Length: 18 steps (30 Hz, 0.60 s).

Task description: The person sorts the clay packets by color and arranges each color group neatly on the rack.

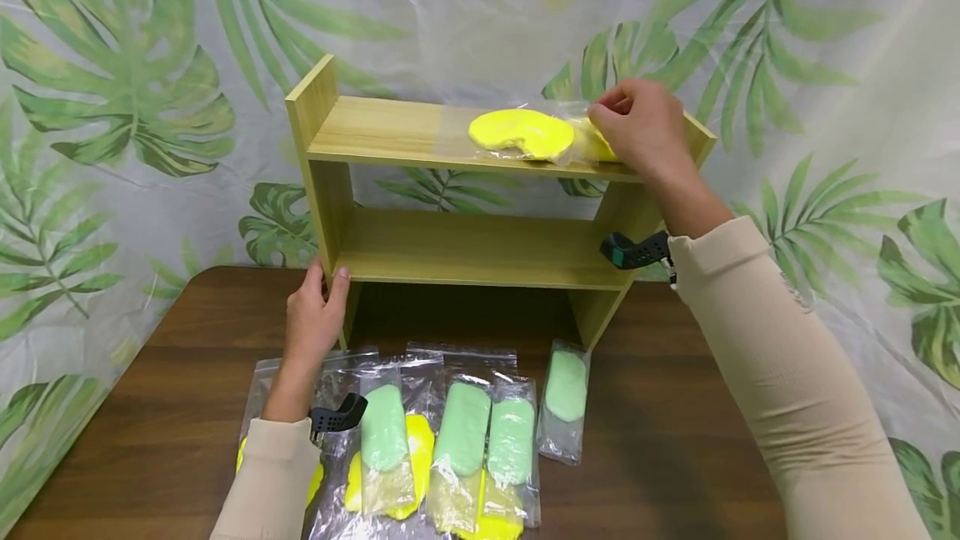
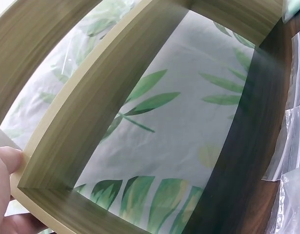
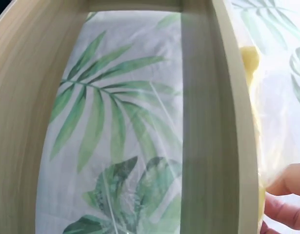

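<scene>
A small wooden shelf (image 1: 480, 248) with a top board and a middle board stands on the table. My left hand (image 1: 315, 315) grips its left side panel, and the thumb (image 2: 8, 158) lies at the front edge in the left wrist view. On the top board lie flat yellow pieces in clear plastic bags; one bagged yellow piece (image 1: 521, 133) is left of my right hand (image 1: 641, 127). That hand pinches the bag of another yellow piece (image 1: 600, 140) at the board's right end, partly hidden by the fingers. The right wrist view shows fingers (image 3: 291, 209) against the bag beside the board edge.
On the brown table (image 1: 675, 407), in front of the shelf, several clear zip bags hold light green oblong pieces (image 1: 461, 427) and yellow pieces (image 1: 420, 457). One bagged green piece (image 1: 566, 386) lies apart to the right. A leaf-print cloth (image 1: 480, 15) hangs behind.
</scene>
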Motion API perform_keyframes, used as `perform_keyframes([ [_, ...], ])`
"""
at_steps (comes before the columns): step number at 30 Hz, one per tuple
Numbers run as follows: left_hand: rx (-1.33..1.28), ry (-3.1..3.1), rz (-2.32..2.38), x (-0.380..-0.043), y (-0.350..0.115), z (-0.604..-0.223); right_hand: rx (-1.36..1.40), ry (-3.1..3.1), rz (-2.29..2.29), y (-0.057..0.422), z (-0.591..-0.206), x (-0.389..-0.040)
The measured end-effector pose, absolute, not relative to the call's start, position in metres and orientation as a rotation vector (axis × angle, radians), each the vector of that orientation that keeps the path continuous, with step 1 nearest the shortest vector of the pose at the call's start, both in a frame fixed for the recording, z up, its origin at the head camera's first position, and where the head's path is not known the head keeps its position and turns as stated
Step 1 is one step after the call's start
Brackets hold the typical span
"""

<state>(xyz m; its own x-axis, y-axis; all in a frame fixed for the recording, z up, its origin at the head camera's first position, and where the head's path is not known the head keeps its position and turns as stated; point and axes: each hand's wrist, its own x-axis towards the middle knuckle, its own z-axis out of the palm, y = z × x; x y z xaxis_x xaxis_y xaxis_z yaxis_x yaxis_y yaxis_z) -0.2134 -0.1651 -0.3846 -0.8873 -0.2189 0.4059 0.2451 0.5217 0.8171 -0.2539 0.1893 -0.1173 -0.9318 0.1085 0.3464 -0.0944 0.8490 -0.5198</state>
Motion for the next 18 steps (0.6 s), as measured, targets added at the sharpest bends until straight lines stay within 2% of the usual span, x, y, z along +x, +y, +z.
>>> perform_keyframes([
  [6, -0.015, -2.31, -1.341, -0.211, -0.17, -0.385, 0.016, -2.558, 0.906, 0.197, -0.119, -0.239],
  [18, 0.004, -2.299, -1.326, -0.204, -0.18, -0.381, 0.178, -2.114, 1.318, 0.209, -0.14, -0.188],
])
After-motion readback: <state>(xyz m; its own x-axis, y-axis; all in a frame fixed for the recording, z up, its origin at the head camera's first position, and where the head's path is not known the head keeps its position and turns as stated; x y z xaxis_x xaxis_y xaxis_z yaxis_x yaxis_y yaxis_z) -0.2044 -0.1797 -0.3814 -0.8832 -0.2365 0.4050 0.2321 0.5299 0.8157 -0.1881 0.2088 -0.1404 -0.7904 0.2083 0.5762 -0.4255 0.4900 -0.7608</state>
